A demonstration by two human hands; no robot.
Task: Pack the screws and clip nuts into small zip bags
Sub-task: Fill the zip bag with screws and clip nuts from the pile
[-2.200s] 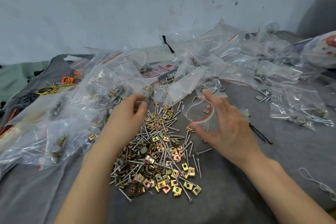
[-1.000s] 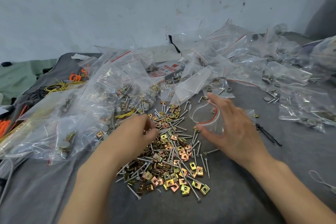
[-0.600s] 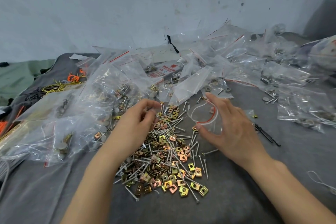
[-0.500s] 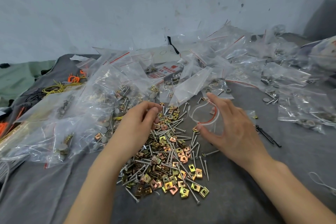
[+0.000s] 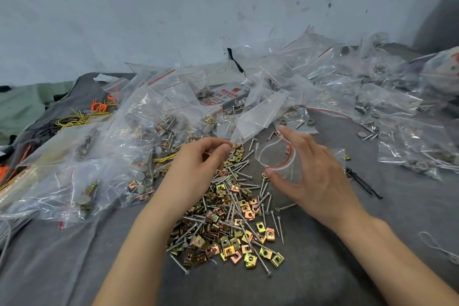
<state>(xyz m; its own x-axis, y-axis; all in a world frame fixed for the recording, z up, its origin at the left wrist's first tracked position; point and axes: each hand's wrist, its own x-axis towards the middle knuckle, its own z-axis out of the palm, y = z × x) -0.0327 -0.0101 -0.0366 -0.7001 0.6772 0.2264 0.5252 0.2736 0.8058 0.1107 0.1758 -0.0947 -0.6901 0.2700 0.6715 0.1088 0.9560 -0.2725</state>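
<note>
Two hands: my right hand (image 5: 315, 176) pinches the flimsy zip bag (image 5: 284, 163) open at its stiffer rim; left hand (image 5: 196, 166) is curled, contents unclear.

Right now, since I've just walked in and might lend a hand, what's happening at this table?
A person is bagging hardware. Their right hand holds a small clear zip bag with a red seal open at its mouth. The left hand pinches a small part, too small to identify, just beside that bag. Below lies a loose heap of silver screws and brass-coloured square clip nuts on the grey cloth; clear filled bags are piled behind.
</note>
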